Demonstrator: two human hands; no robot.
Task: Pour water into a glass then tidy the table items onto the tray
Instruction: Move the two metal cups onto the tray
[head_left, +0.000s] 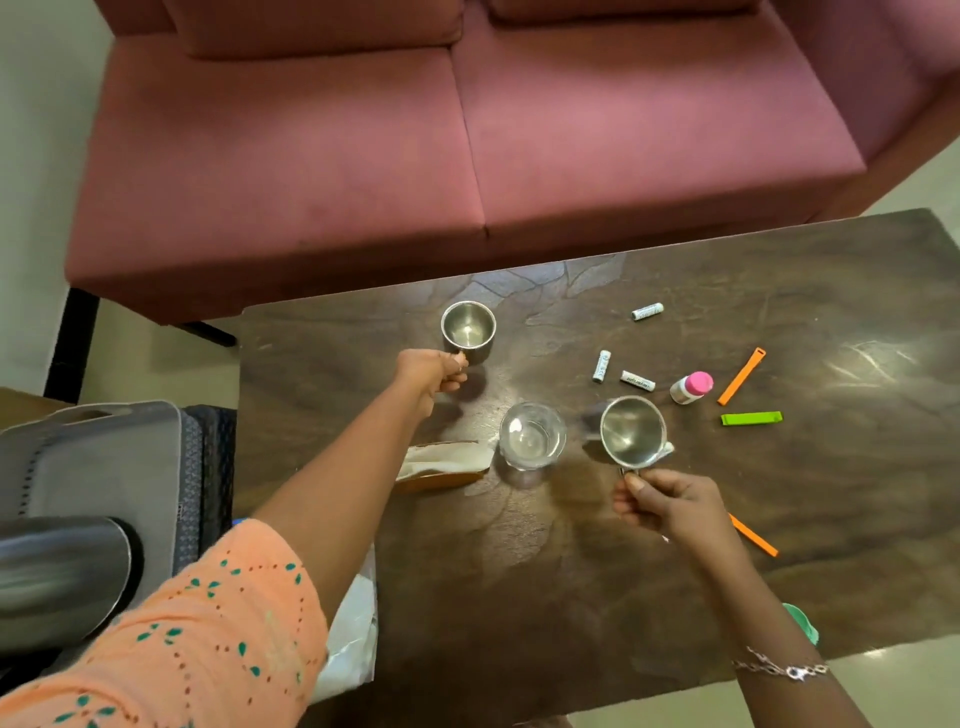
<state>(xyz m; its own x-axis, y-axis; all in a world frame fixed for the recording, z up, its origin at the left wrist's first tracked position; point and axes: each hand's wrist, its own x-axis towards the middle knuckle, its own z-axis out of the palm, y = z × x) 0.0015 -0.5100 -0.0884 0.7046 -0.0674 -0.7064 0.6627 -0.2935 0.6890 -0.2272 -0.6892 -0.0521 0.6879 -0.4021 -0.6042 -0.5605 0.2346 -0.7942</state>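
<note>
Glass (532, 435) holds water; each hand's fingers grip a steel mug beside it: left hand (434, 370), right hand (667, 506). Tray (104, 457) bare, tidying remains.

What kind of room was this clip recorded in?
Most likely a home living room: a pink sofa stands behind a low wooden coffee table strewn with household odds like batteries and steel cups.

Glass (532, 436) between two cups (468, 328), tray (104, 457) seemingly left.
</note>
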